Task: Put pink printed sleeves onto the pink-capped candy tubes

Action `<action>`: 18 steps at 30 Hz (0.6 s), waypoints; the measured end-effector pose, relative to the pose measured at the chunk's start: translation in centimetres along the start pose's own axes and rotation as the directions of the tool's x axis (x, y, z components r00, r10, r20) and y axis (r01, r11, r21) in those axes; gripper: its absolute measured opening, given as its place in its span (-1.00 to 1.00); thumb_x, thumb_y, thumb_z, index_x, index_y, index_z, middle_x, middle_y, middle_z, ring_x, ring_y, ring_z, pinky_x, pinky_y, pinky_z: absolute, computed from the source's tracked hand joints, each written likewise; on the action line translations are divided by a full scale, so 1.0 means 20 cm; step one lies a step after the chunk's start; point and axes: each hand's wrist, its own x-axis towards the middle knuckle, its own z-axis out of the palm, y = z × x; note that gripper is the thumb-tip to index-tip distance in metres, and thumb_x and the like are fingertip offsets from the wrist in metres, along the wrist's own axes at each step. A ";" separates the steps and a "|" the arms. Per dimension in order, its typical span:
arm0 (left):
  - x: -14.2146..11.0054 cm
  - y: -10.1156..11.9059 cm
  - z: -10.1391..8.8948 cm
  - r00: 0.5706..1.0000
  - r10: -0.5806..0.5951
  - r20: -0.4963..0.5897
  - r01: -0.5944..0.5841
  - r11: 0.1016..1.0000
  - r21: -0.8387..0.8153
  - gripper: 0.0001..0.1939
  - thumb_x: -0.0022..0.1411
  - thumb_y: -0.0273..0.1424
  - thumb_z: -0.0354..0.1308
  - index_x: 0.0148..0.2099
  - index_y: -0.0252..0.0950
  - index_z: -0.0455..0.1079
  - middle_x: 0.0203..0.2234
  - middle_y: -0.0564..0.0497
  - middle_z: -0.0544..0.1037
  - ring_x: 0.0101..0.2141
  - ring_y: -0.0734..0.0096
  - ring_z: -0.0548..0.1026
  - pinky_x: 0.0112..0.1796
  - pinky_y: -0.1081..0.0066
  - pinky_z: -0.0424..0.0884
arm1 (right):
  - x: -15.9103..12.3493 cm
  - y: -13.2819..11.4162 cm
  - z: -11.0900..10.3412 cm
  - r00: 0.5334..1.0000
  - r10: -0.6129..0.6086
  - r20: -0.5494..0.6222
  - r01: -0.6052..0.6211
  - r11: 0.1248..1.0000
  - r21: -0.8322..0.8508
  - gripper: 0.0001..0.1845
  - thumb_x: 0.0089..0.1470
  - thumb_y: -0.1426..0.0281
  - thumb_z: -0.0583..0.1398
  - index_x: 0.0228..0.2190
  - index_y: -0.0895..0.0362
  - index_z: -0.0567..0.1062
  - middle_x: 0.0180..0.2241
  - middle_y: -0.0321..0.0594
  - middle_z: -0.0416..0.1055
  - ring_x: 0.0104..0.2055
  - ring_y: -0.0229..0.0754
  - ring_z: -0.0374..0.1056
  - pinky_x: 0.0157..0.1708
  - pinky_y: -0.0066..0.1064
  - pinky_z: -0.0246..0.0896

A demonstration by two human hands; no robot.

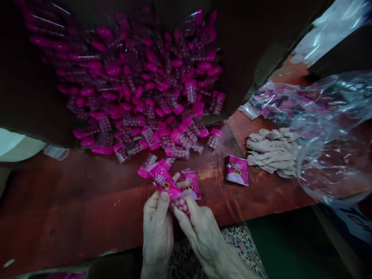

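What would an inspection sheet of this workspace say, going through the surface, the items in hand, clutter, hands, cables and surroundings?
Surface: worn, scuffed reddish-brown tabletop.
Job's things: clear plastic tube of round pink balls with a pink printed card against it; second pink printed card beneath the hands; loose pink printed card to the right; heap of clear magenta-capped tubes in a dark brown cardboard box.
Clutter: bundle of crumpled beige fabric gloves; crinkled clear plastic bag.
Grippers: bare left hand and bare right hand both grip the tube.
Cables: nothing seen.
Surroundings: patterned cloth below the table edge; dark green surface.
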 end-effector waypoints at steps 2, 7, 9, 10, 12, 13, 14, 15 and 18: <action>-0.02 -0.01 0.01 1.000 -0.015 0.006 0.015 1.000 0.024 -0.80 0.11 -0.29 0.18 -0.30 -0.30 0.54 -0.30 -0.13 0.60 -0.15 0.17 0.49 -0.10 0.23 0.36 | 0.00 0.00 0.01 0.999 -0.042 -0.014 0.041 0.998 -0.037 -0.80 0.18 0.36 -0.06 -0.40 0.13 0.29 -0.59 -0.29 0.35 -0.64 -0.28 0.26 -0.63 -0.49 0.08; -0.06 -0.03 -0.01 0.992 -0.072 0.103 0.069 0.997 0.031 -0.75 0.18 -0.26 0.09 -0.27 -0.28 0.54 -0.21 -0.14 0.58 -0.07 0.13 0.44 -0.05 0.19 0.32 | -0.03 -0.08 -0.07 0.999 0.030 0.027 -0.030 1.000 -0.009 -0.77 0.20 0.34 -0.05 -0.31 0.11 0.36 -0.56 -0.27 0.42 -0.58 -0.26 0.35 -0.56 -0.50 0.19; -0.06 -0.03 -0.02 0.989 -0.063 0.132 0.062 0.998 0.017 -0.72 0.17 -0.23 0.09 -0.27 -0.29 0.54 -0.17 -0.16 0.57 -0.02 0.10 0.40 -0.02 0.17 0.29 | -0.03 -0.11 -0.10 0.999 0.039 0.039 -0.039 0.999 -0.001 -0.75 0.20 0.31 -0.05 -0.31 0.09 0.39 -0.53 -0.27 0.44 -0.52 -0.24 0.37 -0.51 -0.49 0.23; -0.06 -0.02 -0.03 0.989 -0.058 0.134 0.057 0.998 0.013 -0.71 0.15 -0.22 0.10 -0.26 -0.29 0.54 -0.16 -0.16 0.56 0.00 0.10 0.39 0.00 0.18 0.27 | -0.02 -0.11 -0.11 0.998 0.035 0.044 -0.035 0.999 0.004 -0.74 0.20 0.28 -0.05 -0.32 0.08 0.40 -0.52 -0.27 0.44 -0.50 -0.23 0.37 -0.50 -0.49 0.24; -0.05 -0.02 -0.04 0.991 -0.045 0.124 0.044 0.999 0.011 -0.68 0.14 -0.19 0.11 -0.21 -0.31 0.53 -0.13 -0.16 0.55 0.01 0.12 0.38 0.02 0.22 0.25 | -0.02 -0.11 -0.11 0.998 0.045 0.052 -0.045 0.999 -0.006 -0.72 0.20 0.24 -0.05 -0.32 0.07 0.40 -0.49 -0.26 0.45 -0.47 -0.22 0.37 -0.48 -0.47 0.25; -0.05 -0.02 -0.04 0.992 -0.038 0.116 0.037 0.999 0.011 -0.67 0.13 -0.19 0.12 -0.18 -0.30 0.52 -0.12 -0.16 0.54 0.01 0.13 0.38 0.01 0.24 0.26 | -0.02 -0.10 -0.11 0.997 0.054 0.049 -0.053 0.998 -0.022 -0.71 0.20 0.23 -0.05 -0.33 0.07 0.40 -0.48 -0.26 0.45 -0.46 -0.22 0.37 -0.48 -0.47 0.25; -0.05 -0.02 -0.03 0.994 -0.031 0.109 0.030 0.999 0.011 -0.66 0.13 -0.19 0.13 -0.15 -0.29 0.51 -0.12 -0.16 0.54 -0.01 0.15 0.40 0.00 0.25 0.28 | -0.01 -0.09 -0.10 0.997 0.063 0.046 -0.061 0.997 -0.038 -0.70 0.20 0.22 -0.05 -0.34 0.07 0.40 -0.48 -0.25 0.45 -0.46 -0.21 0.36 -0.48 -0.46 0.24; -0.04 -0.02 -0.03 0.994 -0.029 0.104 0.028 1.000 0.010 -0.67 0.12 -0.20 0.14 -0.14 -0.29 0.50 -0.13 -0.15 0.54 -0.04 0.15 0.42 -0.03 0.26 0.30 | -0.01 -0.08 -0.09 0.997 0.071 0.042 -0.069 0.996 -0.050 -0.70 0.20 0.22 -0.05 -0.34 0.07 0.40 -0.48 -0.25 0.45 -0.46 -0.21 0.36 -0.48 -0.46 0.24; -0.04 -0.01 -0.01 0.998 -0.042 0.046 0.042 0.999 -0.003 -0.73 0.11 -0.24 0.17 -0.21 -0.30 0.50 -0.24 -0.14 0.58 -0.19 0.22 0.51 -0.17 0.31 0.41 | -0.01 -0.05 -0.09 0.996 0.060 0.064 -0.058 0.998 -0.031 -0.69 0.21 0.22 -0.04 -0.37 0.09 0.41 -0.48 -0.25 0.45 -0.47 -0.22 0.36 -0.48 -0.45 0.22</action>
